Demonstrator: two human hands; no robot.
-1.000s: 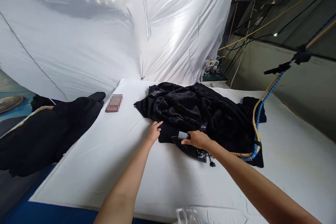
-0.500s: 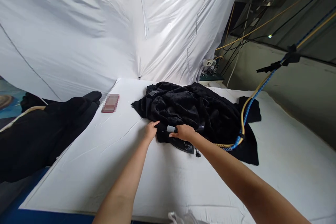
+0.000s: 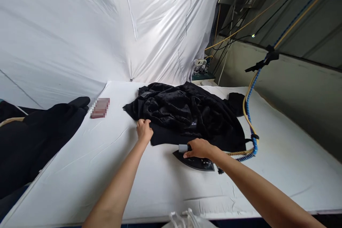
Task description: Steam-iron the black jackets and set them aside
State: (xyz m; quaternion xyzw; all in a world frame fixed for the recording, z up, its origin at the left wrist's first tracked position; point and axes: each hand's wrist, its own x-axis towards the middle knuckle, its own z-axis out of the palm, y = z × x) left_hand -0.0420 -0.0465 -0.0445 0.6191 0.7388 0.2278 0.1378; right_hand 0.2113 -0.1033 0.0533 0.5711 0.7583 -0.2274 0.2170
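Note:
A black garment (image 3: pixel 171 108) with a glossy, furry lining lies spread on the white padded table (image 3: pixel 88 181). My left hand (image 3: pixel 144 130) is closed on its near left edge, fingers curled over the fabric. In my right hand (image 3: pixel 201 148) is the handle of a steam iron (image 3: pixel 192 162), whose dark pointed body faces left. The iron is just in front of the garment's near edge, over the white surface. A small label with white letters shows on the lining. The fingertips of both hands are partly hidden.
Blue and yellow hoses (image 3: pixel 249 103) run from the iron up to the right. A blurred reddish item (image 3: pixel 100 108) lies at the table's left. More dark cloth (image 3: pixel 45 131) hangs beyond the left edge. White sheeting (image 3: pixel 88 35) hangs behind, with a machine (image 3: pixel 201 67) past it.
The iron has come off the garment toward me. My left hand has gone from a flat, pointing hold to gripping the edge. The view has shifted slightly to the right.

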